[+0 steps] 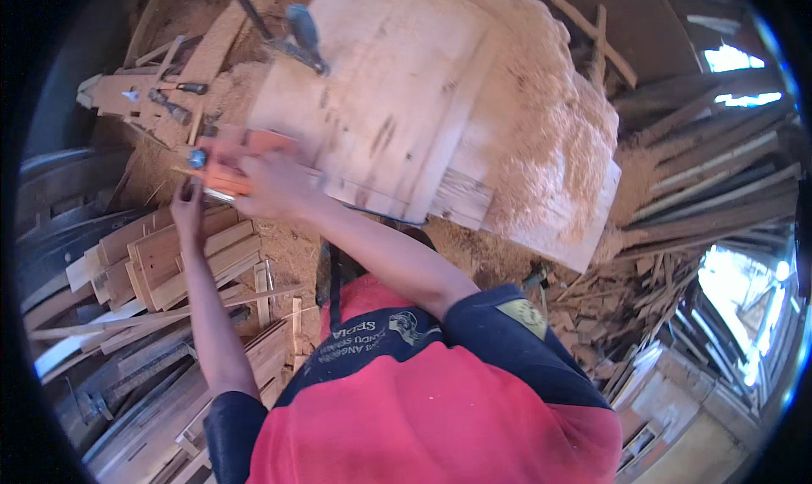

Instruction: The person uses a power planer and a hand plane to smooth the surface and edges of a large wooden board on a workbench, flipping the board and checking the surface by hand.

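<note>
An orange-red, block-shaped thing (224, 156), blurred and hard to name, lies at the left end of the work surface. My right hand (275, 184) reaches across and grips its near side, with the fingers partly smeared by motion. Close to its left end, my left hand (188, 213) is closed, and what its fingers hold is too small to make out. A small blue knob-like part (197, 158) shows just above my left fingers. To the right of the block spreads a broad pale wooden panel (372, 95).
A clamp (304, 44) with a blue part sits at the panel's far left. Hand tools (173, 108) lie beyond my left hand. Sawdust (550, 137) covers the right side. Stacked boards (169, 268) stand below my left arm; wood scraps (617, 306) fill the right.
</note>
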Available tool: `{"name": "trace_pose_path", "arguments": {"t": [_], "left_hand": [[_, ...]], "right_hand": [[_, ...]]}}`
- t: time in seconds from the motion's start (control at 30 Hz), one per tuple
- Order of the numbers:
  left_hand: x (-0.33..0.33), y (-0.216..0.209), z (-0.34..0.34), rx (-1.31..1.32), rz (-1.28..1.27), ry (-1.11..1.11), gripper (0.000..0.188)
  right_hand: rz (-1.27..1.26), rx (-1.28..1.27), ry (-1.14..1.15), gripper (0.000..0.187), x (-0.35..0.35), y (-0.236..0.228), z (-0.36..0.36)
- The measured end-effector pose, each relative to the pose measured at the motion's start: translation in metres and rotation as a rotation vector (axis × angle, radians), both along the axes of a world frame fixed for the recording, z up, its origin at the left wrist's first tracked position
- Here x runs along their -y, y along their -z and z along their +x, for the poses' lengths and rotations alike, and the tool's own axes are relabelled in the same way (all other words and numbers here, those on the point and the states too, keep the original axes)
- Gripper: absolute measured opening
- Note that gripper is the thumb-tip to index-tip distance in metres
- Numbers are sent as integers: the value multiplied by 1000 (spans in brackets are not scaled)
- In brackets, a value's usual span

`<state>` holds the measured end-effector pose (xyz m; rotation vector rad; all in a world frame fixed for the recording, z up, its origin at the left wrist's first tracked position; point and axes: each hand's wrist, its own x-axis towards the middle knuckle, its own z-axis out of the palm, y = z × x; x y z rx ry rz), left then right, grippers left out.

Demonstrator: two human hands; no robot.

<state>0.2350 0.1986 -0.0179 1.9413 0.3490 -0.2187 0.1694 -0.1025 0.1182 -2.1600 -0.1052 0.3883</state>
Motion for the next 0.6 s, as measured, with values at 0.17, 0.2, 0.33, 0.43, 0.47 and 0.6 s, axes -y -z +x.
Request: {"name": "trace_pose_path", "arguments": {"t": [0.17, 0.2, 0.33, 0.43, 0.47, 0.6], "left_hand": [[51, -35, -23, -77, 53, 81, 54], [73, -47, -46, -123, 61, 178, 54], [177, -52, -156, -225, 104, 277, 65], [250, -58, -229, -200, 117, 269, 75], [262, -52, -244, -182, 81, 298, 78], [277, -72, -250, -206, 146, 344, 81]], "right_hand": [[55, 37, 78, 47, 41, -2, -45], [91, 16, 87, 47, 60, -4, -69], [-167, -68, 101, 51, 151, -15, -177], [-28, -62, 158, 58, 213, -37, -237], [-66, -76, 182, 58, 232, -25, -265], [-111, -56, 180, 63, 249, -8, -291]]}}
